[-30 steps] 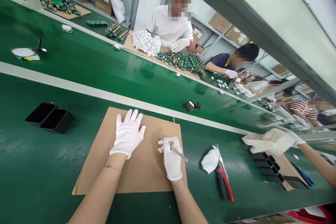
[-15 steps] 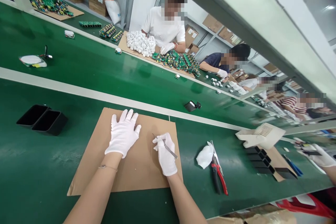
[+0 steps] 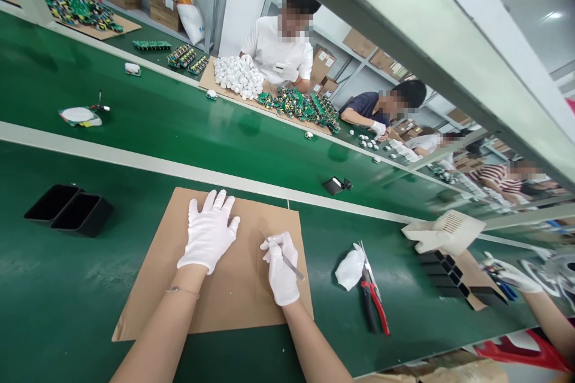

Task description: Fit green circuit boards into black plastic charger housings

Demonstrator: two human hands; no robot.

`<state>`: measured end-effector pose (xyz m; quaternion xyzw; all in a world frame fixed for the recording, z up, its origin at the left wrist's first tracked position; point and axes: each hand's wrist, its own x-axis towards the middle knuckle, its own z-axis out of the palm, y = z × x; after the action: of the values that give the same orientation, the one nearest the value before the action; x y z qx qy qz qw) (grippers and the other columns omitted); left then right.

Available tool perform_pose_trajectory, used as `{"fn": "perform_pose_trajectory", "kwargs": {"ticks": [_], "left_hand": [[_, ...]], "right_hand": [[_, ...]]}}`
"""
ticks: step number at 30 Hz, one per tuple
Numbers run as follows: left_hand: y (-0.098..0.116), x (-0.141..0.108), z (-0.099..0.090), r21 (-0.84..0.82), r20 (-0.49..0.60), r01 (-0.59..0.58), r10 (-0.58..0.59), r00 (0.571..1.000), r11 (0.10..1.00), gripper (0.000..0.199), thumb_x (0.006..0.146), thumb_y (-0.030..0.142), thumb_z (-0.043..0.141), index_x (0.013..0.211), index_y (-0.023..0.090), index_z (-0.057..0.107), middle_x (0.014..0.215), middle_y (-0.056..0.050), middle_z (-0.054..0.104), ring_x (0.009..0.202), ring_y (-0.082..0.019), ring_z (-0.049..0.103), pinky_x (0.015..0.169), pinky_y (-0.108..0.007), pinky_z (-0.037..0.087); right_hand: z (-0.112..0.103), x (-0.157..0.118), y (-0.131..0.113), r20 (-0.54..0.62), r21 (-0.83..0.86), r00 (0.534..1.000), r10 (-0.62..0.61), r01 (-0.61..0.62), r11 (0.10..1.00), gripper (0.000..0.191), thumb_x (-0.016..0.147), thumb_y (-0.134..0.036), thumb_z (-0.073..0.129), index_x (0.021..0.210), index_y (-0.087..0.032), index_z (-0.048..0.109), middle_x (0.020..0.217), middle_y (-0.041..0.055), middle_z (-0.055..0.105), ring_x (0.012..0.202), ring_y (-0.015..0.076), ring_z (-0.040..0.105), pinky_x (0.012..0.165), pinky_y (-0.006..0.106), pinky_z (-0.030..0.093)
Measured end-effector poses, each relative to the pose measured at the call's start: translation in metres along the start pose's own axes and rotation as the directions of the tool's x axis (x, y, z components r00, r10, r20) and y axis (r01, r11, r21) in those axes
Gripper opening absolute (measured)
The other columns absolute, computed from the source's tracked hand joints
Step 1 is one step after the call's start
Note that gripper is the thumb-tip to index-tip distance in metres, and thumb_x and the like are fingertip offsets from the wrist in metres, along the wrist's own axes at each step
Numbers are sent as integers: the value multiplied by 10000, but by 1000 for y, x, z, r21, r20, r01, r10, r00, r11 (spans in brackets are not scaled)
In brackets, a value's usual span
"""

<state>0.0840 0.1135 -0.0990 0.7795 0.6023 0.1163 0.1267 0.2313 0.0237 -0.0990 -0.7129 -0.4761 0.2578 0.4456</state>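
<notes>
Head cam: cardboard sheet (image 3: 242, 287) flat on green bench (image 3: 341, 341), plain brown, straight-edged, faint crease near R hand (image 3: 284, 275). L hand (image 3: 209, 232), white glove, lies flat on it, fingers spread, grip slack. R hand, same glove, over the sheet's R side, pinching a metal tool (image 3: 293, 267) btwn thumb & fingers: thin, grey, straight, tilted, back end sticking out past the hand. Hidden: part of sheet under hands/forearms; forearms cut off at btm edge; tool's mid behind fingers. Tip too fine to ID, can't tell if touching sheet.
</notes>
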Motion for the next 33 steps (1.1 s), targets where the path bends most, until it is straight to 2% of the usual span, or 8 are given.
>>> {"fn": "perform_pose_trajectory", "kwargs": {"ticks": [4, 8, 12, 14, 18, 23, 28, 33], "left_hand": [[0, -1, -1, -7, 2, -13, 13, 1000, 1000, 528, 910, 373, 321, 1402, 209, 419, 1509, -56, 341, 1429, -259, 222, 1148, -599, 89], [0, 0, 2, -9, -3, -7, 7, 1000, 1000, 531, 910, 375, 325, 1408, 214, 411, 1509, -54, 344, 1430, -261, 216, 1149, -600, 81], [-1, 0, 4, -4, -6, -5, 5, 1000, 1000, 530, 909, 374, 330, 1408, 218, 410, 1508, -57, 346, 1430, -260, 219, 1150, -597, 85], [-1, 0, 4, -2, -10, -14, 13, 1000, 1000, 530, 908, 375, 331, 1405, 210, 416, 1507, -60, 349, 1429, -265, 222, 1148, -604, 88], [-1, 0, 3, 2, -18, -15, 15, 1000, 1000, 532, 907, 372, 333, 1403, 199, 418, 1507, -63, 347, 1425, -267, 232, 1145, -610, 101], [-1, 0, 2, 7, -16, -14, 14, 1000, 1000, 531, 906, 372, 338, 1401, 200, 420, 1501, -65, 359, 1424, -269, 238, 1149, -605, 100], [0, -1, -2, 16, 4, -5, 5, 1000, 1000, 525, 907, 365, 331, 1397, 204, 425, 1506, -60, 346, 1426, -258, 235, 1151, -600, 104], [1, -1, -3, 29, 13, -8, 7, 1000, 1000, 524, 911, 369, 324, 1400, 208, 420, 1506, -58, 342, 1428, -248, 231, 1152, -593, 105]], "right_hand": [[0, -1, 0, 1, -46, 1000, -22, 22, 999, 166, 847, -252, 371, 722, -222, 476, 749, 3, 599, 629, 144, 556, 601, 286, 467], [-1, -1, -3, 11, -103, 998, -60, 61, 993, 172, 831, -268, 385, 732, -247, 523, 728, 21, 632, 644, 200, 584, 615, 355, 459], [-6, -2, -4, 33, -139, 993, -112, 116, 983, 229, 822, -273, 410, 737, -336, 613, 752, 61, 703, 632, 254, 612, 583, 415, 420], [-7, -3, -3, 63, -203, 983, -175, 184, 962, 261, 826, -270, 415, 739, -378, 635, 761, 67, 714, 668, 266, 633, 592, 425, 411], [-7, -4, -1, 121, -314, 949, -290, 314, 896, 283, 816, -243, 422, 796, -406, 652, 753, 69, 710, 707, 270, 651, 586, 415, 415], [-6, -4, 3, 151, -344, 923, -354, 385, 856, 293, 790, -205, 440, 810, -413, 646, 740, 69, 710, 695, 272, 643, 576, 410, 416], [-6, -5, 6, 182, -389, 901, -393, 433, 813, 271, 801, -247, 436, 735, -396, 653, 764, 70, 716, 728, 268, 652, 587, 405, 420], [-7, -4, 10, 178, -391, 889, -423, 458, 798, 273, 828, -258, 455, 695, -382, 658, 753, 48, 706, 838, 254, 660, 692, 397, 457]]}}
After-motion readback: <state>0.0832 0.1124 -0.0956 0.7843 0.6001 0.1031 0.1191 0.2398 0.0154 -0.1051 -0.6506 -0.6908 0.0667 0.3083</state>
